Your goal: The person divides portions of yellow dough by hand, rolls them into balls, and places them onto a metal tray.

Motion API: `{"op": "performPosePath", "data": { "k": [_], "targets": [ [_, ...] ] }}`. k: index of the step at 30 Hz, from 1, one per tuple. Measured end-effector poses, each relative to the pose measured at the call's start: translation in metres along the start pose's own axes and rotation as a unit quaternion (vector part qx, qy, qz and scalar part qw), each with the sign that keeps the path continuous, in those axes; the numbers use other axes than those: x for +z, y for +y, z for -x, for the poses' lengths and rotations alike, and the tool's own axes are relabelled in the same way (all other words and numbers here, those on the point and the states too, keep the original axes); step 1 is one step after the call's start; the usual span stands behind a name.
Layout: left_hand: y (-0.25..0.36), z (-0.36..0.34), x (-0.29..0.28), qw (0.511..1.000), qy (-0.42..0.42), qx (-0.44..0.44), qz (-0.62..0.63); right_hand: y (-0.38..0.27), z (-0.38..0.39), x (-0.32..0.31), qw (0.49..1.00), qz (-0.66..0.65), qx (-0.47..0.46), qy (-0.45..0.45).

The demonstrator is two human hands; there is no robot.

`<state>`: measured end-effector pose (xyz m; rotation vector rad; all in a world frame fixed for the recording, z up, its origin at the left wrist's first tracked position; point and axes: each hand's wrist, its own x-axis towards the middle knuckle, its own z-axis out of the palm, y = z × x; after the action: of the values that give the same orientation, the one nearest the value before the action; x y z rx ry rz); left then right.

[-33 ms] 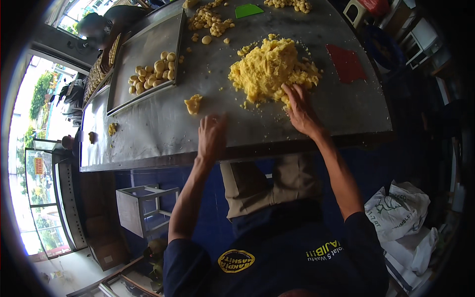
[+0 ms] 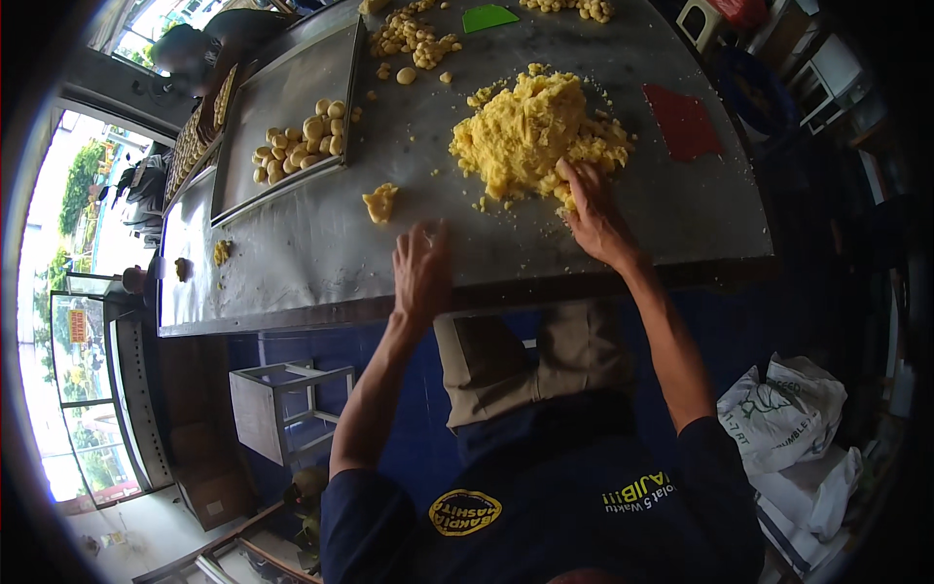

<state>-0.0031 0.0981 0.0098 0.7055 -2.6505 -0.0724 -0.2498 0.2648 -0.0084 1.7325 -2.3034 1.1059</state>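
Right hand (image 2: 595, 219): fingers (image 2: 576, 177) spread and dug into the near edge of the yellow dough heap (image 2: 530, 131), curling around a bit of crumbly dough, not a full clamp. Left hand (image 2: 420, 273): fingers (image 2: 428, 238) together and flat, palm down on the bare steel bench (image 2: 292, 263), holding nothing.

Just ahead-left of the left fingers sits a small dough lump (image 2: 379, 202), apart from the hand. The heap lies straight ahead of the right fingers, touching them, with loose crumbs scattered around its base.

Further out, beyond the left fingers: a metal tray (image 2: 282, 107) with a cluster of rolled dough balls (image 2: 302, 141) at its near end. Far beyond the heap, more dough pieces (image 2: 413, 37) and a green scraper (image 2: 489, 17). Right of the right fingers, a red scraper (image 2: 683, 120) flat on the bench. Far left of the left fingers, small dough bits (image 2: 221, 252) near the bench edge.

Judgement: portioning from the heap. To do it well, pinch from the heap's edge rather than its middle, close fingers fully so crumbs don't shed, keep portion about the size of the lump already set out, left palm bracing on the bench.
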Motion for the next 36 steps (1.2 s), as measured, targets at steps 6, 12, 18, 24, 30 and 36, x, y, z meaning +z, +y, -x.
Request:
{"op": "performPosePath", "data": {
  "k": [6,12,18,24,30,36],
  "targets": [
    [0.003,-0.001,-0.009,0.985,0.003,-0.077,0.153,-0.010,0.020,-0.003,0.986,0.039,0.154,0.045],
    [0.019,0.005,-0.008,0.999,0.033,0.005,-0.023,0.011,0.005,-0.008,0.988,-0.035,0.137,0.062],
    [-0.018,-0.057,0.026,0.992,0.072,0.008,-0.104,-0.029,0.006,-0.012,0.988,0.016,0.141,0.066],
    [-0.009,-0.068,0.050,0.998,0.024,0.013,-0.060,-0.004,0.015,-0.006,0.988,0.080,0.122,0.054],
    [-0.015,-0.072,0.049,0.994,0.035,0.097,-0.039,0.009,-0.006,-0.021,0.988,0.091,0.103,-0.066],
    [-0.014,-0.057,0.043,0.991,0.063,0.077,-0.092,0.006,-0.005,-0.060,0.985,0.064,0.137,-0.083]
  ]
}}
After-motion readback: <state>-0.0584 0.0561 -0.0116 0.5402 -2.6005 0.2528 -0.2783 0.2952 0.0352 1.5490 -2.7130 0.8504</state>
